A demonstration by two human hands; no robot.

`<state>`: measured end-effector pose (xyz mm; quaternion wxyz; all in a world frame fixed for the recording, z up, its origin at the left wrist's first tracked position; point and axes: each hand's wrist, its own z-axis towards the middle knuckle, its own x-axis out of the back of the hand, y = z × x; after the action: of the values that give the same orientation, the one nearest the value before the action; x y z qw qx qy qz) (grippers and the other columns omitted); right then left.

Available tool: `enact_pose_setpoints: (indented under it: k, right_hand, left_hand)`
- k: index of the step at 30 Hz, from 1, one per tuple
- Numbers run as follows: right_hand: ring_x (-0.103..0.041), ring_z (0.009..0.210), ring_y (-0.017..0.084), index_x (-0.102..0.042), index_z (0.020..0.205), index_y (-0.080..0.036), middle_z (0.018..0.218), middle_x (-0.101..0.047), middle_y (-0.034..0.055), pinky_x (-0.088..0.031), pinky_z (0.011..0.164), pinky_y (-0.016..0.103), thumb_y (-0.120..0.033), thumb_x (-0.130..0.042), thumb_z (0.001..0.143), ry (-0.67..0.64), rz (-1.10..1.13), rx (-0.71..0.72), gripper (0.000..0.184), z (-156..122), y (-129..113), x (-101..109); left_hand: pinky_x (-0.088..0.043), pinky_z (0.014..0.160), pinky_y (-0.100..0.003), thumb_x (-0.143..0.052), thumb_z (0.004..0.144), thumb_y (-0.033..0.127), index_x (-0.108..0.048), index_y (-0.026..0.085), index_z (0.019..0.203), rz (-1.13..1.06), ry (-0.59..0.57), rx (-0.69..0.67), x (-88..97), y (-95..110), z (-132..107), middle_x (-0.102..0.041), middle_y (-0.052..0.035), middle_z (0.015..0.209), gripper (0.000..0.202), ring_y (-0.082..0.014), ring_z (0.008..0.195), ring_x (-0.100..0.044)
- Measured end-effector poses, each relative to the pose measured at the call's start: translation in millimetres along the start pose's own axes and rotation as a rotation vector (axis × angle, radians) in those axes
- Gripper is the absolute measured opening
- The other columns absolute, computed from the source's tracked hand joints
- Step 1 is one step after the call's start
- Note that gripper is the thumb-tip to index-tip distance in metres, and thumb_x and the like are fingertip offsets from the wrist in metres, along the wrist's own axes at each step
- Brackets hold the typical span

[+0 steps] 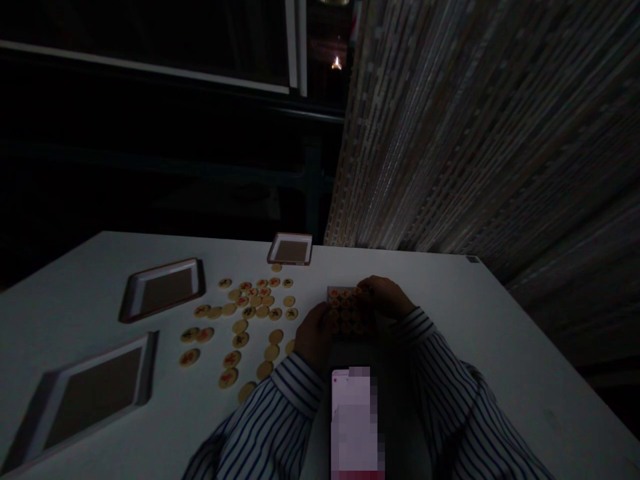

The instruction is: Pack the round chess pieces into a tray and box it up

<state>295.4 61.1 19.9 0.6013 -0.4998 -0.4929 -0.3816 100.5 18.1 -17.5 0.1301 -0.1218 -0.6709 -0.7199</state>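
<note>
A small box filled with round wooden game pieces sits on the white table in front of me. My left hand curls against the box's left side. My right hand rests with bent fingers on its upper right corner, fingertips on the pieces. Many loose round pieces with red or black marks lie scattered to the left of the box. Both arms wear striped sleeves. The light is dim, so what the fingers pinch stays unclear.
Three shallow box lids or trays lie on the table: a large one near left, another behind it, a small one at the back. A lit phone hangs below my hands. A wall of stacked material rises at the right.
</note>
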Motion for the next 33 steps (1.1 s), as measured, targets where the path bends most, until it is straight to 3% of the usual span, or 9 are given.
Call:
enact_pose_setpoints:
  k: [24,33]
  right_hand:
    - [-0.058,0.091,0.019,-0.063,0.099,-0.022,0.099,-0.064,0.0051,-0.04,0.074,0.026,-0.031,-0.049,0.08,-0.025,-0.016,0.015,0.025,-0.2,1.2,3.8]
    - [-0.058,0.091,0.02,-0.064,0.099,-0.023,0.1,-0.065,0.0045,-0.04,0.074,0.025,-0.031,-0.047,0.08,-0.051,-0.019,0.03,0.026,0.4,-0.5,4.6]
  left_hand:
    - [-0.043,0.09,-0.038,-0.051,0.072,0.026,-0.064,0.021,0.095,0.028,-0.02,-0.021,1.3,-0.1,0.9,-0.065,-0.0064,0.103,0.026,-0.0224,0.099,-0.057]
    - [-0.041,0.092,-0.04,-0.049,0.075,0.028,-0.062,0.015,0.1,0.069,-0.027,-0.022,0.6,-0.7,0.4,-0.062,-0.0115,0.109,0.032,-0.0242,0.104,-0.055]
